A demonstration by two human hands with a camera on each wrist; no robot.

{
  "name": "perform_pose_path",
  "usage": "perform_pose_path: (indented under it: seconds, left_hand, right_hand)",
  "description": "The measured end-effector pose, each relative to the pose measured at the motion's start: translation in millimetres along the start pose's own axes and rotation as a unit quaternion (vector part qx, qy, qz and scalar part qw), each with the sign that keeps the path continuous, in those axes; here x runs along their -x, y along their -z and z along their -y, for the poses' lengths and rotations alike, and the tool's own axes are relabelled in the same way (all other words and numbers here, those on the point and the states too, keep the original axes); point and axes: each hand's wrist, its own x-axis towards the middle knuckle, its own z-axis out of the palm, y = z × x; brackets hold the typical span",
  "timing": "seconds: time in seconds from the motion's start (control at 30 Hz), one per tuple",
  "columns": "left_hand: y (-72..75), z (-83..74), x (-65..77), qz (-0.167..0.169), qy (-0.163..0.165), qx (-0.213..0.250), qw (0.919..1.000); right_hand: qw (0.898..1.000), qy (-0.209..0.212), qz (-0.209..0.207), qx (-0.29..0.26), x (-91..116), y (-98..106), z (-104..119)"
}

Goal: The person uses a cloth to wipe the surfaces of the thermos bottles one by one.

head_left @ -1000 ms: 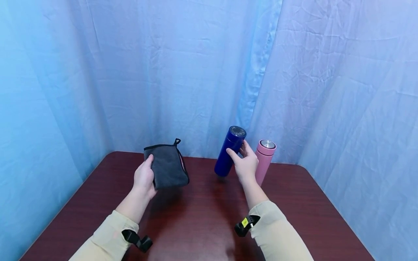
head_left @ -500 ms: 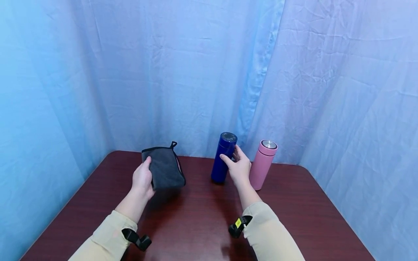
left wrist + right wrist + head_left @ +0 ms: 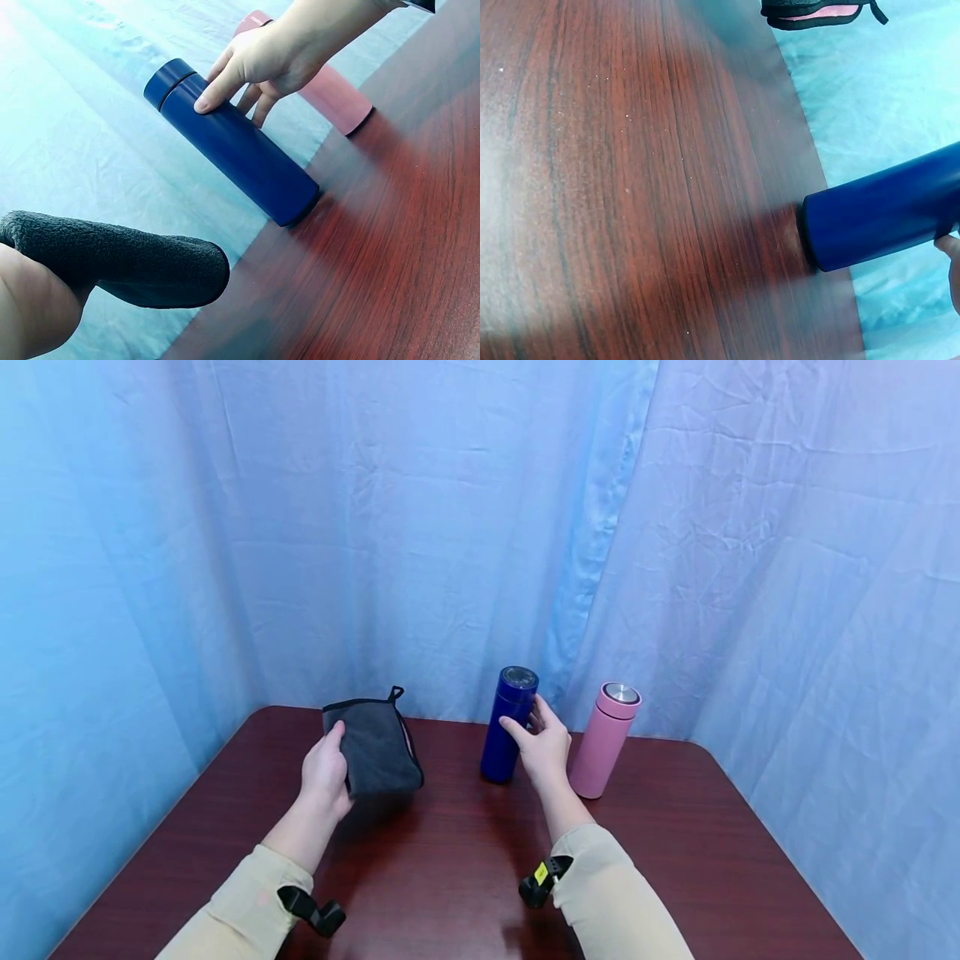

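My left hand grips a folded dark grey cloth with black edging and a hanging loop, thumb lying on its upper face. A strip of pink lining shows between its folds in the right wrist view. On the right, a dark blue thermos bottle stands upright at the table's far side. My right hand holds it from its right side below the lid, the thumb in front and the fingers partly hidden behind. In the left wrist view, the blue bottle's base meets the tabletop.
A pink thermos bottle with a silver lid top stands just right of my right hand. The dark red wooden table has its far edge close behind the bottles. Light blue curtains hang around the back and sides.
My right hand has brought the blue thermos bottle down and left; its lean has lessened and its base has come to the table. The left hand and cloth have shifted slightly left.
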Motion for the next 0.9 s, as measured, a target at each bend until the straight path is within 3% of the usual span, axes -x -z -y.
perform_pose_path:
  seconds: [0.9]
  left_hand:
    - [1.3, 2.0, 0.9, 0.002, 0.003, 0.003, 1.0000]
  right_hand:
    - [1.000, 0.008, 0.004, -0.007, 4, -13, 0]
